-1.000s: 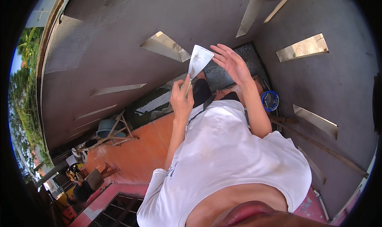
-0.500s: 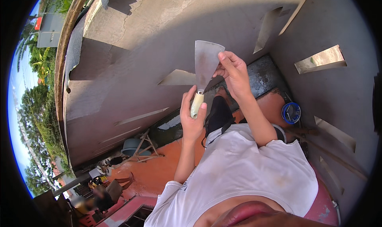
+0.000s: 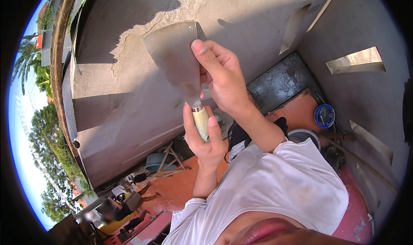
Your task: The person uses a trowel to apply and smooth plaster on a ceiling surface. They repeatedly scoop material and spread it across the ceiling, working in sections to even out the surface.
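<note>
A scraper with a wide, stained metal blade (image 3: 174,58) and a pale cream handle (image 3: 201,124) is held up before me, blade upward. My left hand (image 3: 206,148) closes around the handle below its metal collar. With thumb and fingers, my right hand (image 3: 223,79) pinches the right edge of the blade; some of those fingers are hidden behind it. Beyond the blade stands a grey plastered wall (image 3: 129,96), partly sunlit, with a rough patch near its top.
A blue-rimmed bucket (image 3: 324,116) stands by the right wall (image 3: 357,21), which has slanted openings. Close to my right side is a grey tub (image 3: 304,136). At lower left, a basin (image 3: 160,162) sits by a wooden stand (image 3: 172,159), and another person (image 3: 122,210) is farther off.
Both hands have brought the scraper nearer and to the left, and its blade now leans left. My grip on handle and blade edge continues. The view has shifted slightly.
</note>
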A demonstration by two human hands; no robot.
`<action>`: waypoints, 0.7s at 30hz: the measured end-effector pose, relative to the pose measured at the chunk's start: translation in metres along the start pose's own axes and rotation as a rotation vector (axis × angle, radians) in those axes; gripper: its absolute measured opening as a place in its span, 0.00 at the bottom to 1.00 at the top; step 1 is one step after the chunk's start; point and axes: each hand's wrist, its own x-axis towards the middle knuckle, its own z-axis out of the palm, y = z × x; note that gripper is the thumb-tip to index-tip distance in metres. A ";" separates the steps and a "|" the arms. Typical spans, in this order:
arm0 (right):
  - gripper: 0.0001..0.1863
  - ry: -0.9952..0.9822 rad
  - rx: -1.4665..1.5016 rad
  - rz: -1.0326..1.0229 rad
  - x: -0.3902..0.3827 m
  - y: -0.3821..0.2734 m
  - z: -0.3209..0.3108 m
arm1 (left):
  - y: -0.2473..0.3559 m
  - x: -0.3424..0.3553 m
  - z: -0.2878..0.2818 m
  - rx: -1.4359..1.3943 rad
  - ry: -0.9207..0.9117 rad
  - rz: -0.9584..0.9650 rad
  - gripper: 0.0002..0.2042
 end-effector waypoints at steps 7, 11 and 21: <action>0.18 0.069 0.019 -0.024 0.010 0.011 -0.002 | -0.001 0.013 0.001 0.022 -0.008 -0.034 0.27; 0.18 0.068 0.030 -0.047 0.008 0.010 0.003 | 0.001 0.009 0.000 0.016 0.003 -0.037 0.27; 0.19 0.139 0.008 -0.070 0.009 0.011 0.010 | 0.003 0.017 0.001 0.021 0.003 -0.027 0.26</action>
